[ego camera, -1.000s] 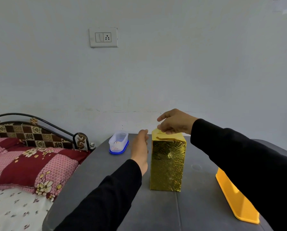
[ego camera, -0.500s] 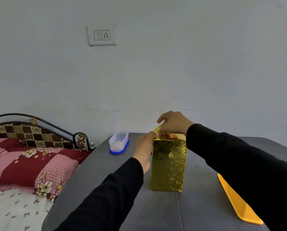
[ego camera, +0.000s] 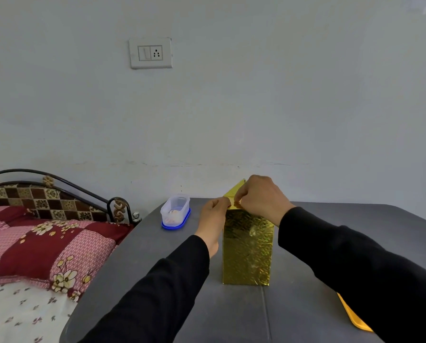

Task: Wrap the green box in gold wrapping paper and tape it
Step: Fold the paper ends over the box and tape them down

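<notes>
The box [ego camera: 247, 251] stands upright on the grey table [ego camera: 172, 268], its visible sides covered in shiny gold wrapping paper; no green shows. At its top a triangular gold paper flap [ego camera: 234, 191] sticks up. My right hand [ego camera: 259, 198] reaches over the top and pinches this flap with curled fingers. At the box's upper left corner, my left hand [ego camera: 214, 219] pinches the flap's edge too. The top face of the box is hidden behind my hands. No tape is visible.
A clear plastic container with a blue lid [ego camera: 175, 212] sits on the table to the left of the box. An orange plastic piece [ego camera: 353, 315] lies at the right, partly under my sleeve. A bed with a patterned pillow [ego camera: 46, 246] borders the table's left edge.
My left hand rose from beside the box to its top left corner and took hold of the paper. The top flap, flat a second ago, now stands up under my right hand.
</notes>
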The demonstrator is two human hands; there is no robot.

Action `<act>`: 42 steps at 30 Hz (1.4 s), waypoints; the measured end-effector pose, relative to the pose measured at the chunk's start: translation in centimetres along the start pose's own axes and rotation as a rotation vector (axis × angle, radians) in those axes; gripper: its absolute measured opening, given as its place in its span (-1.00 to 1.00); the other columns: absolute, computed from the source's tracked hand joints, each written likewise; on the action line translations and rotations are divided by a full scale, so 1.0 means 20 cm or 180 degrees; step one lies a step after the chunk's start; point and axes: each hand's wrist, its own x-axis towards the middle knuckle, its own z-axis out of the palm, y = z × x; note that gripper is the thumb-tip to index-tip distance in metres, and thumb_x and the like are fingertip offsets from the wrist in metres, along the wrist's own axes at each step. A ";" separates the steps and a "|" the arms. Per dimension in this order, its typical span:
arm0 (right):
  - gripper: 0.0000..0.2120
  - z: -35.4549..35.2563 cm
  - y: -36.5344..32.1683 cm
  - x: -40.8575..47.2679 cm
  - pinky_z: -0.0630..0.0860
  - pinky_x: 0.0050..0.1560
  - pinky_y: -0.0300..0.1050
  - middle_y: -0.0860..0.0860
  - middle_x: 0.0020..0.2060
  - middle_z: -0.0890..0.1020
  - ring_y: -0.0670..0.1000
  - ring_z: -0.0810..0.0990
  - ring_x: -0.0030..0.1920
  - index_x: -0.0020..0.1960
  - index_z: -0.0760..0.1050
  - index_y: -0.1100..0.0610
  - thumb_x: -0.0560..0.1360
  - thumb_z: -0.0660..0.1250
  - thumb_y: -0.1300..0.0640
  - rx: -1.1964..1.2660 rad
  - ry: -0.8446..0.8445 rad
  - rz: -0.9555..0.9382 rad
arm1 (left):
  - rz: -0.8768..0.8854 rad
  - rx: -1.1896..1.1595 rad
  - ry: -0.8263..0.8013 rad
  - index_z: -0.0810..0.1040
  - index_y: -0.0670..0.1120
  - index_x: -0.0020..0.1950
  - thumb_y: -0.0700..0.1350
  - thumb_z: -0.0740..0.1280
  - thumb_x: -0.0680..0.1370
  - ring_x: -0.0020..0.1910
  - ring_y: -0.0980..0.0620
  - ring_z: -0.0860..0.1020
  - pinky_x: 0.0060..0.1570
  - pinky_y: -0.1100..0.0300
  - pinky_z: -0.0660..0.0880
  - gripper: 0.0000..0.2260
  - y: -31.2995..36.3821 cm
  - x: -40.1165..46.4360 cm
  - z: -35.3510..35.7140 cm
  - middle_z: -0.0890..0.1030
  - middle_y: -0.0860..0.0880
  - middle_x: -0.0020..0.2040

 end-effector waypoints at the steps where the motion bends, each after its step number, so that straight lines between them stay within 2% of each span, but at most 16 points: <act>1: -0.70 0.00 0.00 -0.01 0.47 -0.16 -0.18 -0.05 0.02 0.59 0.00 0.57 -0.03 0.00 0.73 0.05 0.50 0.25 0.27 -0.0093 -0.0073 -0.0009 | 0.0004 -0.0004 0.0013 0.51 0.00 -0.03 -0.04 0.22 0.66 -0.03 0.00 0.52 0.06 0.07 0.46 -0.87 0.00 -0.01 -0.01 0.57 -0.08 -0.01; 3: -0.68 -0.02 -0.01 -0.04 0.51 -0.07 -0.14 -0.07 0.06 0.58 0.03 0.58 0.02 -0.01 0.72 0.04 0.48 0.20 0.25 -0.0278 -0.0104 0.0002 | 0.0091 -0.0032 0.0036 0.54 -0.06 0.00 -0.03 0.23 0.65 -0.08 0.02 0.52 -0.06 0.11 0.43 -0.85 0.00 -0.02 -0.01 0.58 -0.07 -0.02; 6: -0.81 -0.04 0.00 -0.07 0.41 -0.17 -0.12 -0.01 -0.06 0.51 0.07 0.53 -0.03 -0.23 0.51 0.11 0.47 0.15 0.19 -0.0405 -0.0244 0.0105 | 0.0235 0.0216 0.0069 0.59 -0.05 -0.01 0.02 0.16 0.64 0.00 -0.05 0.64 -0.18 0.15 0.42 -0.75 -0.02 -0.07 0.00 0.69 -0.10 0.06; 8: -0.83 -0.05 0.04 -0.10 0.34 -0.18 -0.10 0.00 -0.09 0.47 0.11 0.48 0.00 -0.27 0.40 0.11 0.46 0.13 0.11 -0.0412 -0.0328 0.0168 | 0.0263 0.0226 -0.0011 0.62 -0.08 0.05 -0.04 0.14 0.65 -0.20 -0.01 0.65 -0.34 0.23 0.39 -0.73 -0.03 -0.13 0.03 0.72 -0.07 0.01; 10: -0.68 -0.05 0.11 -0.12 0.45 0.06 -0.04 0.06 0.14 0.55 0.15 0.47 0.18 -0.14 0.58 0.08 0.40 0.10 -0.04 -0.0483 -0.0551 0.0138 | 0.0257 0.0218 -0.0177 0.61 -0.15 0.08 -0.10 0.17 0.65 -0.32 0.02 0.64 -0.44 0.25 0.37 -0.76 -0.02 -0.17 0.05 0.72 -0.08 -0.09; 11: -0.56 -0.05 0.14 -0.13 0.43 0.26 0.01 0.07 0.34 0.51 0.16 0.42 0.34 0.07 0.65 0.00 0.41 0.10 -0.13 -0.0498 -0.0624 0.0150 | 0.0285 0.0292 -0.0304 0.60 -0.16 0.08 -0.12 0.17 0.66 -0.32 0.03 0.65 -0.44 0.25 0.36 -0.77 0.00 -0.18 0.05 0.71 -0.07 -0.13; 12: -0.48 -0.05 0.17 -0.16 0.35 0.41 0.05 0.04 0.49 0.41 0.14 0.32 0.48 0.29 0.60 -0.10 0.44 0.15 -0.23 -0.0380 -0.0612 0.0198 | 0.0347 0.0413 -0.0412 0.59 -0.16 0.09 -0.13 0.18 0.66 -0.29 0.02 0.66 -0.43 0.25 0.36 -0.79 0.00 -0.17 0.04 0.70 -0.08 -0.13; 14: -0.39 -0.02 0.22 -0.21 0.25 0.49 -0.01 -0.03 0.58 0.30 0.06 0.23 0.57 0.45 0.50 -0.15 0.45 0.31 -0.35 0.0075 -0.0315 0.0226 | 0.0577 0.0723 -0.0309 0.58 -0.13 0.10 -0.13 0.23 0.64 -0.19 0.03 0.68 -0.38 0.28 0.42 -0.84 0.04 -0.14 0.02 0.70 -0.11 -0.06; 18: -0.51 0.09 0.27 -0.25 0.30 0.41 -0.14 0.02 0.53 0.41 0.05 0.38 0.50 0.38 0.58 -0.12 0.47 0.45 -0.19 0.0726 0.0372 0.0045 | 0.1537 0.1666 0.0250 0.47 0.04 0.24 -0.15 0.40 0.55 -0.02 0.10 0.54 -0.22 0.39 0.42 -0.70 0.10 -0.05 -0.06 0.54 0.05 0.06; 21: -0.62 0.10 0.30 -0.22 0.27 0.27 -0.31 0.00 0.53 0.41 0.03 0.39 0.50 0.33 0.63 -0.08 0.52 0.46 -0.04 0.1352 0.0322 0.0086 | 0.2029 0.2699 -0.0258 0.49 0.18 0.32 -0.10 0.49 0.49 0.19 0.02 0.38 0.15 0.17 0.42 -0.55 0.16 0.04 -0.12 0.45 0.09 0.22; 23: -0.64 0.08 0.32 -0.20 0.26 0.22 -0.38 -0.05 0.52 0.41 -0.02 0.37 0.51 0.31 0.64 -0.06 0.52 0.49 0.05 0.1701 0.0103 0.0047 | 0.2142 0.2926 -0.0637 0.61 0.16 0.23 -0.04 0.53 0.49 0.17 0.03 0.44 0.16 0.12 0.45 -0.66 0.23 0.08 -0.13 0.56 0.10 0.15; 28: -0.70 0.05 0.40 -0.13 0.22 0.54 -0.02 -0.14 0.50 0.43 -0.08 0.32 0.54 0.21 0.70 -0.02 0.53 0.46 0.22 0.2224 -0.0524 -0.0174 | 0.2097 0.2849 -0.1219 0.77 -0.02 0.02 -0.07 0.55 0.49 -0.12 0.26 0.61 -0.14 0.49 0.47 -0.87 0.40 0.09 -0.10 0.73 0.08 -0.09; 31: -0.70 0.07 0.42 -0.11 0.32 0.51 -0.04 -0.14 0.45 0.49 -0.10 0.36 0.51 0.17 0.73 0.11 0.51 0.39 0.34 0.2776 -0.0591 -0.0137 | 0.2065 0.2936 -0.1256 0.77 -0.03 0.02 -0.08 0.55 0.48 -0.12 0.26 0.65 -0.10 0.43 0.52 -0.86 0.44 0.12 -0.08 0.75 0.08 -0.10; 35: -0.73 0.11 0.41 -0.11 0.35 0.49 0.10 -0.21 0.40 0.54 -0.10 0.49 0.39 0.02 0.74 -0.13 0.56 0.36 0.20 0.3070 -0.0433 -0.0068 | 0.2120 0.2705 -0.1018 0.78 -0.02 0.00 -0.09 0.56 0.47 -0.11 0.28 0.65 -0.10 0.46 0.51 -0.88 0.42 0.15 -0.08 0.75 0.11 -0.11; 38: -0.80 0.13 0.41 -0.12 0.31 0.48 0.02 -0.23 0.48 0.44 -0.08 0.42 0.47 0.19 0.64 -0.16 0.63 0.32 0.02 0.3031 -0.0395 -0.0082 | 0.2262 0.2178 -0.0548 0.77 -0.04 0.00 -0.10 0.56 0.47 -0.11 0.27 0.66 -0.05 0.44 0.55 -0.88 0.41 0.13 -0.09 0.74 0.11 -0.10; 42: -0.66 0.13 0.42 -0.14 0.25 0.49 0.00 -0.21 0.56 0.33 -0.12 0.27 0.55 0.41 0.54 -0.16 0.65 0.27 -0.08 0.2767 -0.0250 -0.0193 | 0.2629 0.1492 -0.0116 0.76 -0.03 -0.02 -0.08 0.55 0.49 -0.12 0.21 0.67 -0.05 0.40 0.55 -0.90 0.39 -0.01 -0.04 0.74 0.11 -0.13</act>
